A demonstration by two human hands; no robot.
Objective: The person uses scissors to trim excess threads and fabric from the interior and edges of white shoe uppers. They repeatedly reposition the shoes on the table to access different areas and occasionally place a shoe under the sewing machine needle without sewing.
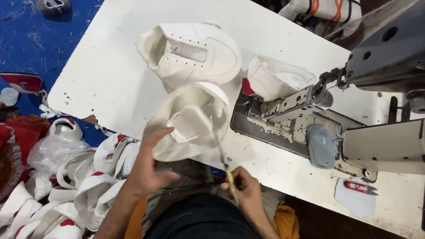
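Note:
My left hand holds up a white shoe upper by its lower left edge, above the front edge of the white table. My right hand grips thin thread snips with a yellow handle, their blades pointing up at the upper's right side. A second white shoe upper lies on the table just behind it. A third upper with a red patch rests against the sewing machine.
A grey sewing machine fills the right side of the table. Small red snips lie on a grey pad near the front right. A pile of white and red uppers sits low left, beside a plastic bag and blue floor.

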